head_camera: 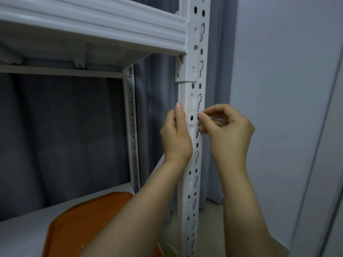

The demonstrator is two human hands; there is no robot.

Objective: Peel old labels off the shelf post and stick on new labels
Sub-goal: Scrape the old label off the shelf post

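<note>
The small pale label (193, 118), pink-tinged with a blue mark on its right, sits on the white shelf post (193, 167) between the right hand (229, 130), which pinches its right edge, and the left hand (176, 140), which grips the post.

No word, number or brand can be read anywhere. The one thing that carries marks is the small whitish label (192, 118) on the front of the white shelf post (194, 164). At its 1 o'clock corner there is a short blue stroke, too small to tell as a letter or a digit. Along its 7 o'clock edge runs a faint pink line, no clearer. A round hole of the post shows through the label's middle. The right hand (228, 130) pinches the label's 3 o'clock edge and hides that part. The left hand (176, 138) grips the post at the label's 9 o'clock side.
</note>
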